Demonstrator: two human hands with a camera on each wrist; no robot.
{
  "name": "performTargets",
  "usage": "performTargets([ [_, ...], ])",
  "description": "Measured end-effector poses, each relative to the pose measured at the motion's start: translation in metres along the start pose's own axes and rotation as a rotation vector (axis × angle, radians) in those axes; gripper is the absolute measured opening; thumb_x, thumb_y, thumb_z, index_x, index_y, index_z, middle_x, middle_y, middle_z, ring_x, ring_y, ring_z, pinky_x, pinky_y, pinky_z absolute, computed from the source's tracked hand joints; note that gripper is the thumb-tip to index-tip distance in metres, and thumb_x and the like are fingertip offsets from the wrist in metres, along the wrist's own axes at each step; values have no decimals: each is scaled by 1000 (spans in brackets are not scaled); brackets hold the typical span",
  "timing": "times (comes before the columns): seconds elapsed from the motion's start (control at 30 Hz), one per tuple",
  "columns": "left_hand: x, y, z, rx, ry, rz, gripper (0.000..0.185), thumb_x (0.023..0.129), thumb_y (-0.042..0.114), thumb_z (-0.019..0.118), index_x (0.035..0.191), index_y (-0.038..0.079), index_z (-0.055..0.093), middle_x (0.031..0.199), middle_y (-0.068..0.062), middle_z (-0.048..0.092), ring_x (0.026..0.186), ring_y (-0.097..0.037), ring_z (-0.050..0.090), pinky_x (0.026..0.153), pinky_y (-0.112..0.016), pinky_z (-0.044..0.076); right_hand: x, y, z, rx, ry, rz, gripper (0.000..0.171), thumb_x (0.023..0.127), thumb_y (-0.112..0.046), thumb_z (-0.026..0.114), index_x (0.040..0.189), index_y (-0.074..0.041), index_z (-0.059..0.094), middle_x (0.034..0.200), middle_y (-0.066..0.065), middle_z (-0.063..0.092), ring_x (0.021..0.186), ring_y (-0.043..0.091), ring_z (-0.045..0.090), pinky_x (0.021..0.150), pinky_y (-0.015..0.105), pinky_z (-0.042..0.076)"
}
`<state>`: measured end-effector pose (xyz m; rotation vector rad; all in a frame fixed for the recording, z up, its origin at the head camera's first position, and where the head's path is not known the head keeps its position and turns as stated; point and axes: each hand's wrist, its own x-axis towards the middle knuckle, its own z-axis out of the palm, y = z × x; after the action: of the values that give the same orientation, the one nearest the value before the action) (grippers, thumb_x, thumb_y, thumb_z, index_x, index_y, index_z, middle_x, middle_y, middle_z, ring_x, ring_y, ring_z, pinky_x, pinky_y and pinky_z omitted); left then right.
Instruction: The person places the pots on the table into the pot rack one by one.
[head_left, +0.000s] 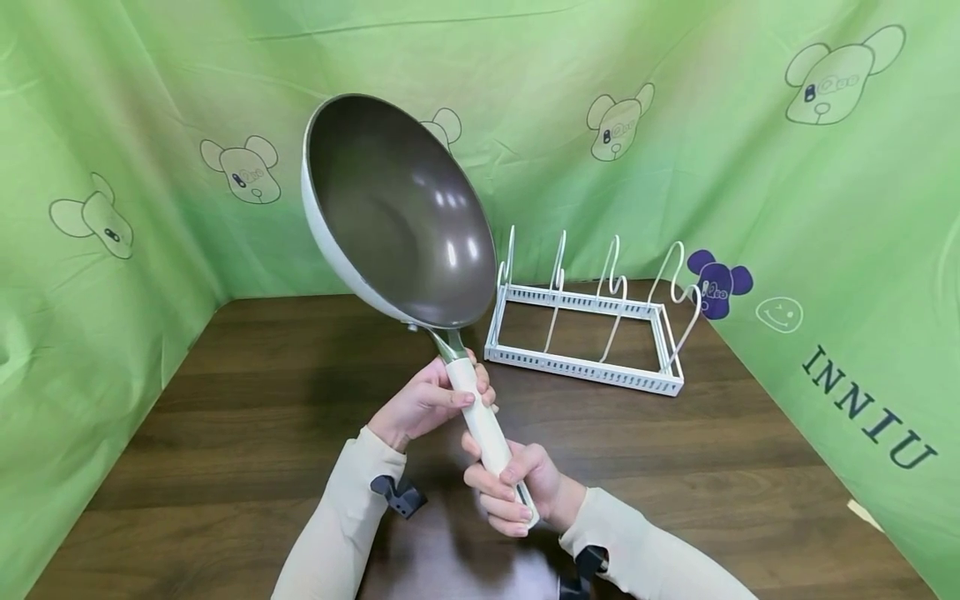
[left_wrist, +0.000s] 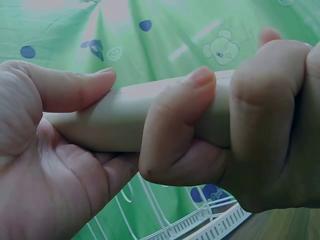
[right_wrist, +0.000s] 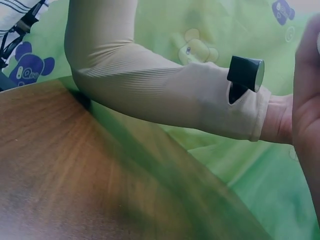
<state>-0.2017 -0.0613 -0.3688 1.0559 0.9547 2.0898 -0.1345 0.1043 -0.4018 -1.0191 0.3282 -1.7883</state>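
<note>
A deep frying pan [head_left: 397,217], dark brown inside and pale outside, is held tilted above the table, its inside facing me. Around the upper part of its cream handle [head_left: 483,421], near the metal neck, my left hand [head_left: 431,396] curls, thumb on top. Lower down, my right hand [head_left: 525,487] grips the handle close to its end. In the left wrist view, the left hand [left_wrist: 60,125] and the other hand's bent fingers [left_wrist: 265,100] both wrap the handle [left_wrist: 132,117]. The right wrist view shows mostly a sleeved forearm and part of a hand.
A white metal rack [head_left: 585,379] with several upright wire dividers stands at the back right of the brown wooden table [head_left: 247,467], just right of the pan. Green cloth [head_left: 540,75] printed with bear heads hangs behind and along both sides.
</note>
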Motion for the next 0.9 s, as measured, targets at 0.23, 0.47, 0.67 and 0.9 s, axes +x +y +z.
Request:
performTargets([
  [0.23,0,0,4,73,3,1,28,89,-10,55,106,10,46,95,1,61,91,-15,60,92,-33,49,-7,6,1,-40,94,-11,12,102,-18,47,107,-21,36,59,-1,30,33,11,30,32,22,33],
  [0.47,1,-1,5,120,9,-8,30,85,-14,49,105,9,46,95,1,62,91,-15,60,91,-33,50,-9,7,0,-63,96,-26,12,102,-14,46,106,-19,36,57,-1,30,30,12,28,26,25,29],
  [0.67,2,-4,8,137,40,-48,28,86,-13,51,104,7,47,93,2,63,90,-15,62,91,-33,51,-11,8,-2,-49,52,-45,15,100,-12,47,106,-18,35,56,1,28,27,15,26,22,30,24],
  [0.9,4,-5,9,158,37,-50,28,84,-15,50,101,7,50,92,2,62,89,-14,61,90,-32,51,-14,7,-5,-75,62,-33,16,99,-10,47,106,-18,36,55,1,28,27,15,26,21,30,24],
])
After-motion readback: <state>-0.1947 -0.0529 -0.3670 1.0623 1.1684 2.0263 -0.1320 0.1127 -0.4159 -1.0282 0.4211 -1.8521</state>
